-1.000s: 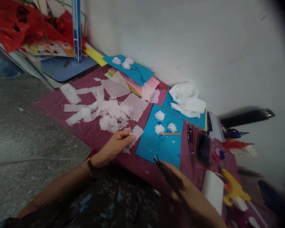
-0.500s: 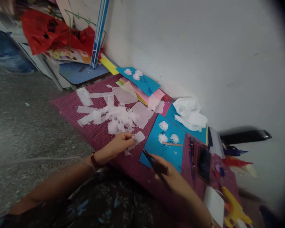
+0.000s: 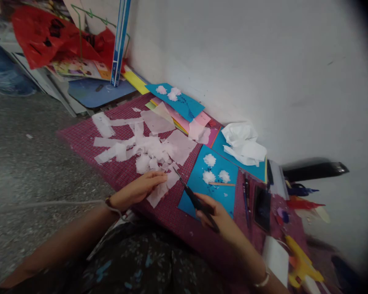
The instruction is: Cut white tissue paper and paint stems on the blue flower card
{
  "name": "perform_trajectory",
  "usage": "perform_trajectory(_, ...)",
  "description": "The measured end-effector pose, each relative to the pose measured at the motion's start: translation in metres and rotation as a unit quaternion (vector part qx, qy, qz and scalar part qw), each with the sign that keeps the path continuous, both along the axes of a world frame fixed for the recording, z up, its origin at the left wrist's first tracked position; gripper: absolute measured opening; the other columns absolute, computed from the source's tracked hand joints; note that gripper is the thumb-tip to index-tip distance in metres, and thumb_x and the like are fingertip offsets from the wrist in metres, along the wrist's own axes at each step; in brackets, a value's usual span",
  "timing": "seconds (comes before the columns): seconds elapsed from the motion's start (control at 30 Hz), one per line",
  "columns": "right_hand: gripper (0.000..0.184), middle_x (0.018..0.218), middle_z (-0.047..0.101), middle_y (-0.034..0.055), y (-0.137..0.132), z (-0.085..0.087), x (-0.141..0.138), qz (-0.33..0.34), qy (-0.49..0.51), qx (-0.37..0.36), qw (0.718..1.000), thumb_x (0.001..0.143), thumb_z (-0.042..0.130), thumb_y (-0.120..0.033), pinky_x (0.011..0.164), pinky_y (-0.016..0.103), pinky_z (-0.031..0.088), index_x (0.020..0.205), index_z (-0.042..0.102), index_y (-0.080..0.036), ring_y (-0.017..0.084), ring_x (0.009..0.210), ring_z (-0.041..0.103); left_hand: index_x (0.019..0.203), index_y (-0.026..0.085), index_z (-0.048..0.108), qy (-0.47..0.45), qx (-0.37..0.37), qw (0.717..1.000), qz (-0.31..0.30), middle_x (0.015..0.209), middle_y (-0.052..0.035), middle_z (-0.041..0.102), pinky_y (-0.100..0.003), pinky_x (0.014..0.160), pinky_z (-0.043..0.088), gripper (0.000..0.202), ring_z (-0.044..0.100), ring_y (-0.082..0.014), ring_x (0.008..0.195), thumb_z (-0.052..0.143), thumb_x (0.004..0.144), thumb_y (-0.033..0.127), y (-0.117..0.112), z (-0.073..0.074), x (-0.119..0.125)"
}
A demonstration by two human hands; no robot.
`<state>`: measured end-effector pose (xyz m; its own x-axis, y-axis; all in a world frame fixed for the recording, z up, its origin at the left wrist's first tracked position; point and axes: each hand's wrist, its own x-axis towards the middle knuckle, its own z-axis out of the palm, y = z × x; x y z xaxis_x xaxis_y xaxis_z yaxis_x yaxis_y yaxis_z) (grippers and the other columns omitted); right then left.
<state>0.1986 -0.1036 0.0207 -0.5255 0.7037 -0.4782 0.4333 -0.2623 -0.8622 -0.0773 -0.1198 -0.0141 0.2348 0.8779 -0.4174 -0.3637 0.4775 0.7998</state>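
Within the right hand (image 3: 216,216), scissors (image 3: 192,196) partly hidden

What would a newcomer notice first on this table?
Probably the bright blue card with three fluffy white puffs, just beyond the right hand, which grips what look like black-handled scissors. Left of the card spreads a messy heap of white paper strips, with the left hand at its near edge holding a thin sheet. Then the red plastic bag, upper left.
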Motion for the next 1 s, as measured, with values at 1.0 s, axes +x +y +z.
perform_trajectory(1.0, 0.060, 0.100, 0.062, 0.0079, -0.040, 0.044, -0.023, -0.076, 0.121, -0.050, 0.988, 0.086, 0.063, -0.065, 0.084, 0.034, 0.045, 0.130, 0.062, -0.024, 0.021, 0.086, 0.056, 0.076, 0.014, 0.065, 0.022, 0.119, 0.993, 0.012, 0.068, -0.0002, 0.062, -0.022, 0.058, 0.039, 0.026, 0.053, -0.0090, 0.057, 0.072, 0.073, 0.039, 0.010, -0.007, 0.001)
